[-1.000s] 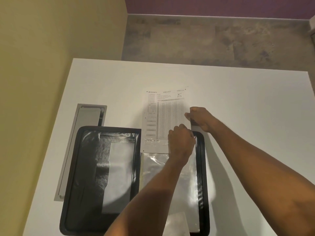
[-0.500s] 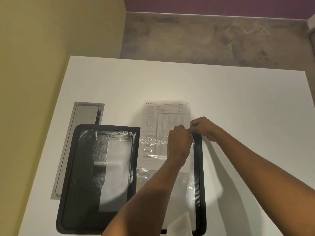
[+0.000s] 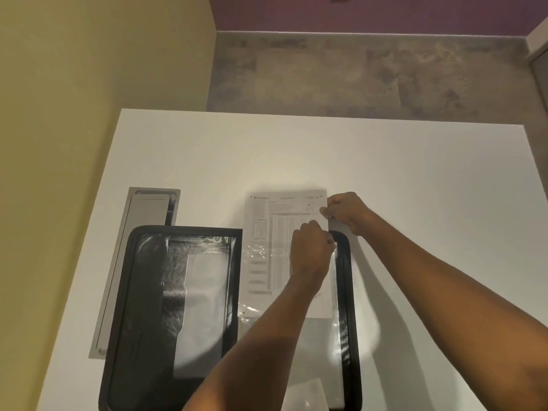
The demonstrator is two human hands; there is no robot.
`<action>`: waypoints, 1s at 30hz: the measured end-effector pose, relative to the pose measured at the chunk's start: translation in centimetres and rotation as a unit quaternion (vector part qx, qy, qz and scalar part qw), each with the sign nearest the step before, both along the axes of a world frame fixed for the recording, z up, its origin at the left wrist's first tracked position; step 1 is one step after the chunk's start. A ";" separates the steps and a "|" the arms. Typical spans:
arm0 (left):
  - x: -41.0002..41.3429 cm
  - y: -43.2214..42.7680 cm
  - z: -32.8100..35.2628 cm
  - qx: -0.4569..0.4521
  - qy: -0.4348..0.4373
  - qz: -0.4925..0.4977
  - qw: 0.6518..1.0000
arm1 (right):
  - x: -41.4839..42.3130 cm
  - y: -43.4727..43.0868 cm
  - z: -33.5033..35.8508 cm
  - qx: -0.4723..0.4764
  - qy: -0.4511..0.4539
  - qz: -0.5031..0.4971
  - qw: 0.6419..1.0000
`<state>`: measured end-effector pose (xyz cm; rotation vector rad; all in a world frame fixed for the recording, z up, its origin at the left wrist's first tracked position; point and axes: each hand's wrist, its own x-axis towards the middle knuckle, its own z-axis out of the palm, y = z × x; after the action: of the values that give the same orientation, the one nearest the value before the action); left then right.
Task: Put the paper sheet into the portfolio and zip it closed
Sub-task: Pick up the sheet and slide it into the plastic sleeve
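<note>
A black zip portfolio (image 3: 139, 307) lies open and flat on the white table. Its right half carries a clear plastic sleeve (image 3: 323, 345). The printed paper sheet (image 3: 267, 229) is partly inside that sleeve, with its top third sticking out past the portfolio's far edge. My right hand (image 3: 345, 212) pinches the sheet's top right corner. My left hand (image 3: 311, 250) pinches the sleeve's top edge near the portfolio's far right corner and rests over the sheet. The black zip border (image 3: 347, 280) runs along the right side.
A grey metal cable slot (image 3: 145, 221) is set into the white table (image 3: 415, 188) just left of the portfolio. A yellow wall stands close on the left. A pale sheet corner (image 3: 305, 396) shows at the bottom edge. Grey floor lies beyond the table.
The paper sheet has slid toward me, deeper into the clear sleeve. My right hand has kept hold of its top right corner while my left hand stayed at the sleeve's opening.
</note>
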<state>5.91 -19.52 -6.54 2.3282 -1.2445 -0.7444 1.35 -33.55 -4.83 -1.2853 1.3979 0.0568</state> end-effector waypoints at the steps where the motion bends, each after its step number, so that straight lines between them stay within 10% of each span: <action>1: 0.1 -0.1 0.0 -0.008 0.013 0.008 1.000 | -0.4 0.6 0.0 0.007 -0.004 0.001 1.000; 23: -1.0 0.9 -0.4 -0.035 0.106 0.058 0.992 | -2.5 1.7 0.5 -0.127 -0.017 0.249 0.960; 30: -0.8 1.4 -0.1 -0.063 -0.044 -0.053 0.996 | -4.8 2.5 1.4 -0.101 0.000 0.391 0.915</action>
<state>5.13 -18.14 -6.67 2.2279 -1.4200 -0.5835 -3.48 -31.02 -3.47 -1.9526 0.8212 0.4649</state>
